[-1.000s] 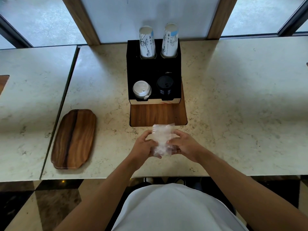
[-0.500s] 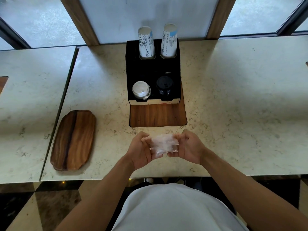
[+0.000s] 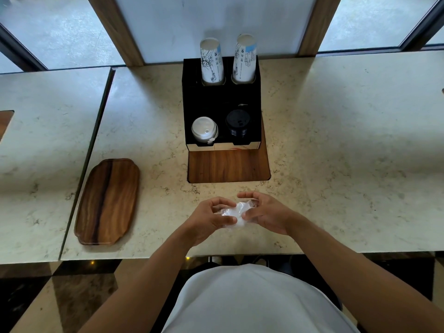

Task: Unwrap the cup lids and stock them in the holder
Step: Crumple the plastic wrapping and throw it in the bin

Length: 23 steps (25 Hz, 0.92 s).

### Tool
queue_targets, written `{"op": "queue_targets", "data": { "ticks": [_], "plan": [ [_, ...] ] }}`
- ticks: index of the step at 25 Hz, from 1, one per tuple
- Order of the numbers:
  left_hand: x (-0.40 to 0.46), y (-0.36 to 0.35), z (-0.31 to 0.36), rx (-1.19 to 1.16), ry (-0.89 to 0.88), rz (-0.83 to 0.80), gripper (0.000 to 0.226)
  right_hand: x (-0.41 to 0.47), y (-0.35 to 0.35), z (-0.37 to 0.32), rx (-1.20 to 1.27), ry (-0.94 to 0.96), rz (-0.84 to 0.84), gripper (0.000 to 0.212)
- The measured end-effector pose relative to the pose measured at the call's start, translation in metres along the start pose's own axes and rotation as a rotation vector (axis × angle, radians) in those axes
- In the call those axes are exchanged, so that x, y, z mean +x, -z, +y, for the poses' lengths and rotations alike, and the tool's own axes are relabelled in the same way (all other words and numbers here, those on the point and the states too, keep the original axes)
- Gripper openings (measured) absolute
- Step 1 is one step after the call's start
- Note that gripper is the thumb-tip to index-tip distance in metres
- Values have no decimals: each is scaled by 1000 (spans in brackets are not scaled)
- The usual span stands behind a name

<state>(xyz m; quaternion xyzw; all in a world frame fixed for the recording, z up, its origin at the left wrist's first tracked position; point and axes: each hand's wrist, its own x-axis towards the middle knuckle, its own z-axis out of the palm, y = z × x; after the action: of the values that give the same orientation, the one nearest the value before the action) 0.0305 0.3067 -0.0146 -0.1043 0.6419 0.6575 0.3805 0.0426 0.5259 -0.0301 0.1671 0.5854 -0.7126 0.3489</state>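
The wrapped cup lids point(image 3: 236, 213) are held between the 2 hands, just above the near part of the tabletop point(image 3: 336, 140). The left hand point(image 3: 211, 218) grips the left end of the clear plastic package, with the thumb under and the fingers curled over it. The right hand point(image 3: 265, 212) grips the right end in the same way; its fingers arch over the top of the package. Both hands are closed on the wrapping, and the lids inside look white but blurred.

Farther away, in the middle of the tabletop, stands the black holder point(image 3: 221, 99) on a wooden board point(image 3: 228, 165). In its 2 back openings stand 2 stacks of paper cups point(image 3: 211, 61). In the front left opening is a stack of white lids point(image 3: 204, 129), and in the front right opening a stack of black lids point(image 3: 237, 124). A wooden tray point(image 3: 108, 201) lies well apart to the left of the hands.
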Motion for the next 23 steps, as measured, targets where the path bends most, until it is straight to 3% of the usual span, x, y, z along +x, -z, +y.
{"op": "queue_targets", "data": {
  "ticks": [5, 8, 10, 12, 15, 19, 23],
  "plan": [
    [2, -2, 0, 30, -57, 59, 46, 6, -6, 2, 32, 46, 66, 63],
    [5, -3, -1, -29, 17, 9, 65, 6, -9, 1, 2, 71, 79, 68],
    [4, -4, 3, -68, 91, -36, 52, 5, -12, -2, -97, 91, 43, 71],
    [6, -3, 5, 92, 88, -38, 34, 5, -13, -4, -231, 101, 9, 74],
    [7, -3, 3, 276, 34, 90, 18, 7, -11, 0, -282, 113, 104, 72],
    [7, -3, 0, -38, 59, 226, 9, 5, -13, 11, -127, -19, 37, 65],
    [6, -4, 0, -146, 66, 208, 19, 6, -21, 15, -89, 19, 54, 31]
  ]
}}
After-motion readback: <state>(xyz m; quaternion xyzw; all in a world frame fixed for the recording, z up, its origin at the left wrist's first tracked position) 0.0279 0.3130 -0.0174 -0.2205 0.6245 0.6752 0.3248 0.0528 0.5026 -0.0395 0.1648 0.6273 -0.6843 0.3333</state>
